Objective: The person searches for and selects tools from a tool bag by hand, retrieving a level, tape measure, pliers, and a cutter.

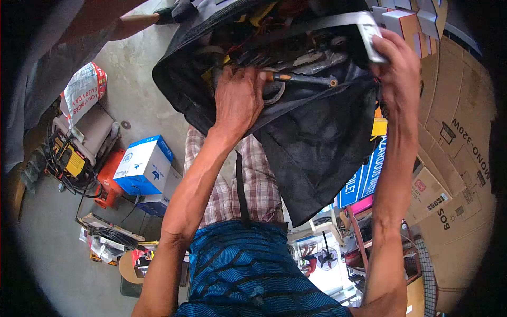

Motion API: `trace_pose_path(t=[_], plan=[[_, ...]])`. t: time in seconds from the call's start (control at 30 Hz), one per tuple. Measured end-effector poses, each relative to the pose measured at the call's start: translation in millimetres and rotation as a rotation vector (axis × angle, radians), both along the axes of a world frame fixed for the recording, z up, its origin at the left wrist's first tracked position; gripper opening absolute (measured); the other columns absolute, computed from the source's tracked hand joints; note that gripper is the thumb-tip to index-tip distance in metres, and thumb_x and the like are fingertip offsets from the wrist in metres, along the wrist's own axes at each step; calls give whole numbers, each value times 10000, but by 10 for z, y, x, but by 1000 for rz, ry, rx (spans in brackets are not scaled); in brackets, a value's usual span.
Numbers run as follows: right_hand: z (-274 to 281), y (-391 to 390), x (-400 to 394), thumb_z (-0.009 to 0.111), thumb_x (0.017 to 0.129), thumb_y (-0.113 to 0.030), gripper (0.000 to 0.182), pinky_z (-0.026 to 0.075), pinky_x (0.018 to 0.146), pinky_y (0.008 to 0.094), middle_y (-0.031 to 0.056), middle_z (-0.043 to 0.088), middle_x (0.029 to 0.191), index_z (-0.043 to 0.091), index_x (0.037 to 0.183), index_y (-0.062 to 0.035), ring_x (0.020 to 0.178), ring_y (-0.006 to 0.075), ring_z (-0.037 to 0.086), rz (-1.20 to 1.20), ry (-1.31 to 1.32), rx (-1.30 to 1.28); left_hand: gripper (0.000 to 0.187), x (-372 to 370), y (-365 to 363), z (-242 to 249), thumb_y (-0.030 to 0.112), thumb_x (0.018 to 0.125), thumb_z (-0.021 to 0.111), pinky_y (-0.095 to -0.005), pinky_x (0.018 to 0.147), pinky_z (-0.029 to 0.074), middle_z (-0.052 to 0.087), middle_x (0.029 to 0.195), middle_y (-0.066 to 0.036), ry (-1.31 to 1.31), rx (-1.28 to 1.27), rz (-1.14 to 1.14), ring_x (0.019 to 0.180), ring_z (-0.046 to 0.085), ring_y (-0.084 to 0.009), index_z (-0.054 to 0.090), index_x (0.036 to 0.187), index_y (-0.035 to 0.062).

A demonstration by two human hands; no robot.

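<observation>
Between the two raised hands hangs a black tool bag, its mouth open and its cloth sagging down toward the person's chest. The left hand reaches into the bag's opening, fingers curled down among the tools; whether it grips any one of them I cannot tell. Just beside its fingertips lies a tool with a black and orange handle, and more metal tools crowd the bag beyond it. The right hand is closed on the grey strap buckle at the bag's upper edge, holding that side up. A dark strap runs down from the bag over the person's plaid shirt.

Below the left hand, on the concrete floor, stand blue and white cartons, an orange machine and a tangle of black cables. Beyond the right hand, flattened brown cardboard boxes lean together, with a blue sign near the forearm.
</observation>
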State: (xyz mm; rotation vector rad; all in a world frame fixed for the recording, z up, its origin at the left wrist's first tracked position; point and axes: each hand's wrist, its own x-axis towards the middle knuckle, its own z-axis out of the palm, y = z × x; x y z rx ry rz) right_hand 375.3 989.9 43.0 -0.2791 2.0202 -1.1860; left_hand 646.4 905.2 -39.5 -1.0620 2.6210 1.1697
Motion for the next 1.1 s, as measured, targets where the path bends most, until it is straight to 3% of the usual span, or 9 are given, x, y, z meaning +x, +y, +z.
trace_pose_path(t=[0.07, 0.23, 0.47, 0.53, 0.63, 0.73, 0.77, 0.87, 1.1], plan=[[282, 174, 17, 707, 865, -163, 372, 438, 574, 228, 87, 678, 917, 650, 1145, 75, 687, 109, 589, -151, 111, -41, 242, -66, -3, 0, 159, 981, 567, -507, 866, 477, 659, 1065, -239, 12, 52, 198, 994, 604, -457, 612, 1165, 7], [839, 735, 53, 662, 884, -100, 399, 527, 690, 233, 148, 689, 1033, 604, 1213, 118, 806, 163, 672, -359, 206, -101, 192, -103, -17, -228, 142, 952, 569, -542, 771, 481, 657, 901, -246, 230, -59, 270, 891, 621, -464, 609, 1075, 0], [794, 1582, 289, 727, 808, -169, 417, 484, 913, 283, 93, 724, 1056, 704, 1169, 40, 962, 157, 667, 44, -218, 332, 249, -412, -158, -360, 195, 943, 610, -494, 782, 520, 687, 942, -266, 153, 100, 13, 922, 667, -446, 673, 1066, -13], [612, 1554, 463, 685, 879, -134, 338, 459, 929, 265, 65, 724, 1079, 706, 1174, 31, 1012, 144, 646, 158, -283, 386, 293, -562, -96, -457, 238, 927, 638, -497, 783, 522, 688, 934, -271, 129, 103, 14, 921, 668, -448, 678, 1071, -14], [238, 1611, 599, 616, 922, -93, 262, 477, 852, 343, 122, 683, 960, 718, 1157, -40, 932, 268, 652, 504, 90, 582, 380, -704, -121, -447, 324, 896, 686, -503, 787, 523, 690, 917, -282, -30, 110, -26, 913, 674, -448, 692, 1047, -25], [-11, 1661, 668, 615, 895, -62, 269, 471, 827, 407, 176, 599, 913, 714, 1145, -60, 909, 359, 609, 606, 460, 658, 434, -772, -144, -463, 403, 867, 713, -508, 774, 533, 697, 873, -275, -154, 83, -89, 883, 691, -438, 726, 934, -25], [-88, 1679, 659, 615, 895, -62, 269, 471, 827, 407, 176, 599, 913, 714, 1145, -60, 909, 359, 609, 601, 464, 655, 456, -789, -141, -487, 439, 853, 722, -509, 758, 545, 705, 837, -262, -146, 57, -107, 859, 703, -432, 751, 849, -17], [-336, 1841, 671, 624, 846, -10, 309, 462, 827, 461, 197, 565, 919, 709, 1140, -50, 926, 394, 582, 545, 496, 506, 459, -847, -249, -502, 427, 823, 755, -508, 758, 545, 704, 852, -270, -173, 208, -209, 857, 710, -413, 752, 896, -26], [-345, 1829, 742, 662, 846, -57, 298, 460, 855, 449, 178, 559, 945, 712, 1140, -50, 976, 374, 581, 464, 466, 527, 474, -824, -175, -606, 360, 742, 826, -482, 800, 526, 697, 838, -267, -71, -41, -211, 864, 698, -428, 713, 939, -56]])
